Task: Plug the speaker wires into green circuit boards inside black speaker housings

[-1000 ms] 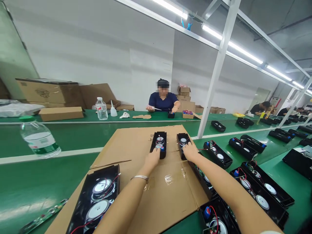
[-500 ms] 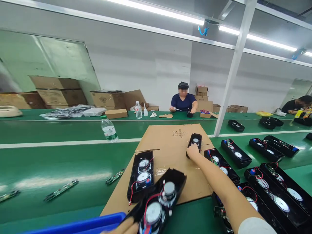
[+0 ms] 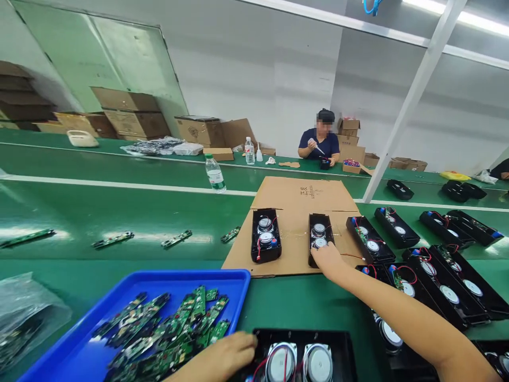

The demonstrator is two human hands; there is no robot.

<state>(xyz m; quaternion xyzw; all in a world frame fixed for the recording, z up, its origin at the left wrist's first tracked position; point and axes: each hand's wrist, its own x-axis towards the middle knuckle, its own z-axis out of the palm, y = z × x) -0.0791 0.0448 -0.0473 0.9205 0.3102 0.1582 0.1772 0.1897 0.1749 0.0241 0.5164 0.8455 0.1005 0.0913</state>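
At the bottom of the view, my left hand has its fingers curled over the left edge of a black speaker box. Two round speakers with red wires sit inside this box, and the frame cuts off its near side. My right hand grips the near end of a second black speaker box, which lies on a cardboard sheet. Its thumb is partly hidden. Left of that box, a third speaker box rests untouched on the cardboard.
A blue tray holds several green circuit boards. More circuit boards lie along the green belt. Several speaker boxes crowd the right side. A water bottle stands behind the tray. Across the bench sits a co-worker.
The box in my left hand has come down from its tilted position over the cardboard to the near bench. My right hand's box sits nearer on the cardboard. The view has turned left and down.
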